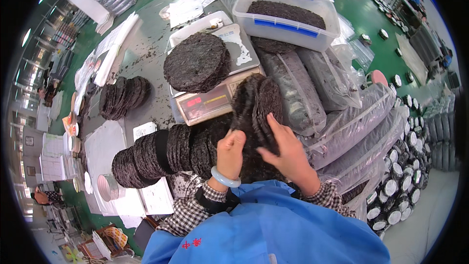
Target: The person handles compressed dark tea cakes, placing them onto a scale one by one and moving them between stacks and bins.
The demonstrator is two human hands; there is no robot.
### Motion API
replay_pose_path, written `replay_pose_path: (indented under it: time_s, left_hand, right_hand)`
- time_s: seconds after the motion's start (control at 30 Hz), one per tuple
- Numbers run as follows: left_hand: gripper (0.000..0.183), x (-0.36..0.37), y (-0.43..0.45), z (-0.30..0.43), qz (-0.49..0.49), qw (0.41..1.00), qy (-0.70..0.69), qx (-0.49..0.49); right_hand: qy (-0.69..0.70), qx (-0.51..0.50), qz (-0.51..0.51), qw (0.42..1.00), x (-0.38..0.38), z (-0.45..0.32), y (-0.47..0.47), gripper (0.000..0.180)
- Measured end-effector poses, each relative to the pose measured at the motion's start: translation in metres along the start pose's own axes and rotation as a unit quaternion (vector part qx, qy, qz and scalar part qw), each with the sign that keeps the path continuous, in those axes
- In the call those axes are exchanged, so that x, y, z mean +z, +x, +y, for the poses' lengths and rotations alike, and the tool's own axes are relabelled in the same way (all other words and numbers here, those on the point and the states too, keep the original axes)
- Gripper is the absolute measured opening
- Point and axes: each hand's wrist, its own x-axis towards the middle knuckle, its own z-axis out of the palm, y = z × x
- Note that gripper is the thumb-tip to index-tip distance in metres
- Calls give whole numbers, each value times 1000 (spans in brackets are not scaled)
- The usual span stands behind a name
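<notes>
My left hand [229, 154], with a pale bracelet at the wrist, grips the edge of a dark round dried seaweed cake [244, 99], blurred by motion. My right hand [291, 152] holds the near side of a stack of seaweed cakes [269, 99] standing on edge beside it, fingers spread along its face. Under and left of my hands a long row of seaweed cakes [146, 152] lies on its side. Beyond it stands a digital scale [205, 106] with a lit red display. A thick pile of seaweed cakes [197, 62] lies flat on its metal pan [240, 47].
A clear plastic bin [285, 20] of loose seaweed stands behind on filled plastic bags [293, 88]. More long bags [351, 124] line the right. Another seaweed stack [124, 97], papers [187, 7], and an open tin [109, 187] are on the table. Several white-ended dark packs [399, 190] cover the floor.
</notes>
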Motion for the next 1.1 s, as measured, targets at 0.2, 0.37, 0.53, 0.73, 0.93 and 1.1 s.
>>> replay_pose_path:
  time_s: [0.2,0.37,0.53,0.73,0.93,1.1]
  left_hand:
    - [37,-22,8,8,116,980,-162,-28]
    - [40,-21,14,18,47,934,-342,-91]
    - [48,4,36,-5,10,962,-263,-69]
    - [74,-38,78,50,121,982,44,136]
    - [99,-169,186,-2,284,951,-54,-107]
    - [77,-272,192,-21,375,881,-284,-52]
  right_hand:
    - [40,166,433,885,-79,77,-1,54]
    - [-2,163,314,935,-105,111,-14,56]
    - [550,239,120,791,-49,74,-15,59]
    - [411,257,114,867,-34,43,98,61]
    - [660,286,27,694,85,120,243,44]
    - [707,339,-66,617,157,76,275,38]
